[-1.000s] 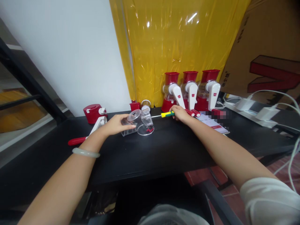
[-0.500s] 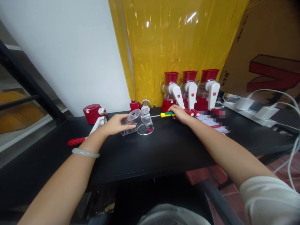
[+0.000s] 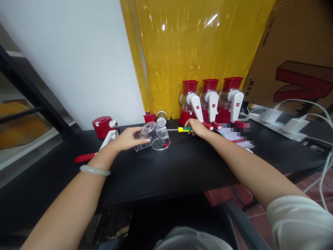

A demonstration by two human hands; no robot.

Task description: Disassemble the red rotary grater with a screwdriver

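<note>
A clear plastic grater housing (image 3: pixel 160 133) lies on its side on the black table (image 3: pixel 156 173). My left hand (image 3: pixel 131 138) is closed around its left part, thumb in front. From the right, my right hand (image 3: pixel 197 127) grips the handle of a yellow and green screwdriver (image 3: pixel 184 129). Its thin shaft points left and reaches the housing's right side; the tip is hard to make out. A small red piece shows through the housing's round opening. Just behind stand a red hopper part (image 3: pixel 149 118) and a metal grating drum (image 3: pixel 161 116).
Several kitchen tools are around: three assembled red and white rotary graters (image 3: pixel 212 100) at the back right, a red base (image 3: pixel 102 127) and a crank handle (image 3: pixel 85 158) at left. A phone or tablet (image 3: pixel 235 137), power strip (image 3: pixel 281 128) with cables and a large carton (image 3: pixel 293 59) are at right.
My right hand shifts and turns slightly on the screwdriver, and more green shows on its handle. The left hand and the clear housing stay almost still.
</note>
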